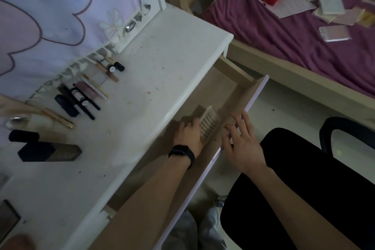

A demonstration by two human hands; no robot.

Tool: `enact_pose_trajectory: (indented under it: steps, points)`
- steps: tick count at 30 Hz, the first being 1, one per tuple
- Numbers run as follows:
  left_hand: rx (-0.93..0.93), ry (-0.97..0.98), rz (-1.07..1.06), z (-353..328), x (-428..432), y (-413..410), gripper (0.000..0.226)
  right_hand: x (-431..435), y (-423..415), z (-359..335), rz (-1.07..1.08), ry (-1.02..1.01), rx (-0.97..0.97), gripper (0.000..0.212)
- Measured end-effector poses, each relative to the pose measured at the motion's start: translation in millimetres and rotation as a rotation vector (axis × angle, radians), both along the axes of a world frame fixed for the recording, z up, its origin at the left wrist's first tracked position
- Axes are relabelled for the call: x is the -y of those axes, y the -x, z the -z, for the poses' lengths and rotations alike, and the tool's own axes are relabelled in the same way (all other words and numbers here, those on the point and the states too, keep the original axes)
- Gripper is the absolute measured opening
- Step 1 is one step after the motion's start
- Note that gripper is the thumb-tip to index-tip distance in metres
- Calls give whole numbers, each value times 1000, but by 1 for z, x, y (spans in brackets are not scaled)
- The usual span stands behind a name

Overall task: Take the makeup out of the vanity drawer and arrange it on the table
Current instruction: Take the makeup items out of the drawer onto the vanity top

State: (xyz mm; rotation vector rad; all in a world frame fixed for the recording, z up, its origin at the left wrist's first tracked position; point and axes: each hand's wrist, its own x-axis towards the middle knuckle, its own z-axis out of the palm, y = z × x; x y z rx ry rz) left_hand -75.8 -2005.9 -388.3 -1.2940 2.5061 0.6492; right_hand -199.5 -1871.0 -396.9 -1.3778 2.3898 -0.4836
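While the makeup lies in a slanted row on the left part of the white table, close to the pale cloth at the back, the drawer under the table edge stands pulled out. In the row are dark tubes, thin pencils and small bottles, side by side. Nearest the camera lies a dark box, with a black cylinder just beside it. The left hand, with a black watch on the wrist, is down inside the drawer. Its fingers bend downward and it touches a small white basket, which stands tilted on its side; whether the fingers grip it, I cannot tell. The right hand rests on the front rim of the drawer, fingers straight and spread wide, holding nothing. Further right are a black chair and a purple bed.
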Motion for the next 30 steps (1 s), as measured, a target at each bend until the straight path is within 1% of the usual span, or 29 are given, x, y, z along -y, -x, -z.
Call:
enact_pose_trajectory:
  steps: [1,2,3,5,7,9,11,12,13,15,16,18,19,20,22,24,26,30]
  points:
    - [-33,9,26,-6,-1,-2,40,0,0,-3,-2,-10,9,43]
    - [-66,20,40,-13,-2,-3,33,1,0,-7,0,-24,26,39]
    - [-107,26,33,-21,-2,-5,30,3,1,-12,10,-34,58,37]
    - [-227,-17,-26,-39,-1,-8,25,8,0,-26,87,-13,181,40]
    - [-386,-111,-99,-62,3,-11,23,12,-3,-47,274,89,340,45]
    - [-564,-252,-196,-84,8,-14,22,14,-10,-68,453,188,545,44]
    - [-682,-419,-281,-106,18,-19,22,21,-19,-85,533,300,792,41]
    - [-697,-468,-301,-115,25,-22,21,27,-23,-91,536,335,863,42]
    - [-692,-476,-300,-123,33,-25,20,34,-26,-97,523,349,891,41]
    - [-666,-444,-287,-136,53,-32,23,53,-30,-106,494,356,917,33]
    - [-647,-413,-281,-140,63,-37,27,65,-31,-108,489,355,933,28]
    - [-555,-306,-272,-141,86,-48,43,90,-30,-108,487,344,927,24]
    - [-465,-232,-255,-139,97,-54,51,101,-28,-108,488,329,910,25]
    - [-337,-142,-210,-134,108,-62,56,116,-26,-107,485,310,897,26]
    - [-53,9,-60,-122,124,-78,64,142,-23,-105,475,267,871,29]
    - [115,41,58,-107,131,-92,70,166,-22,-102,483,231,835,32]
    - [149,25,101,-89,132,-104,71,190,-21,-100,491,220,793,36]
    - [80,56,105,-65,129,-115,70,228,-16,-97,497,201,722,39]
